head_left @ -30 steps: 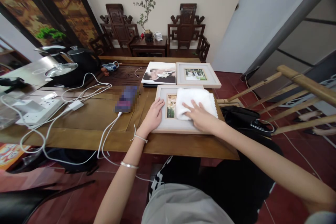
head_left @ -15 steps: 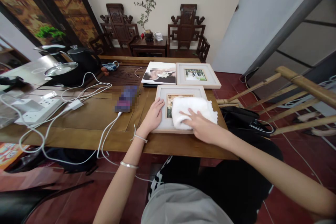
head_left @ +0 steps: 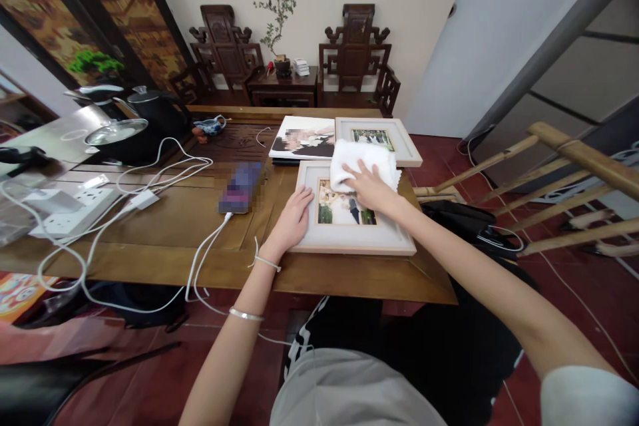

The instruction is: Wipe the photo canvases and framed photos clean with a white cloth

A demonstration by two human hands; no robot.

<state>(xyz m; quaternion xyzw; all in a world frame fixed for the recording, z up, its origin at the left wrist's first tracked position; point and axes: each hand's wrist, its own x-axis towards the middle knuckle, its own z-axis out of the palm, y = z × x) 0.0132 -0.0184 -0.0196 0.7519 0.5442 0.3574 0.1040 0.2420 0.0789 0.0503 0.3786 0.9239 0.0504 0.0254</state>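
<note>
A pale wooden picture frame (head_left: 357,247) with a small photo in its middle lies flat on the wooden table. My left hand (head_left: 295,218) holds its left edge, with the fingers laid along the border. Under my right hand (head_left: 368,183) is a folded white towel (head_left: 344,158), gripped and pressed with spread fingers onto the upper part of the frame. The towel covers the frame's top right area and overlaps the lower edge of a second picture frame (head_left: 407,140) behind it. The underside of the towel is hidden.
A large photo print (head_left: 304,136) lies behind the near frame, on something dark. To the left are a phone (head_left: 241,188) on a charging cable, a white power strip (head_left: 74,212) with tangled cables, and a black kettle (head_left: 154,116). A bamboo chair (head_left: 574,153) stands at the right.
My right hand has slid the white towel away from me, from the frame's lower right to its top, uncovering most of the photo. My left hand has stayed in place.
</note>
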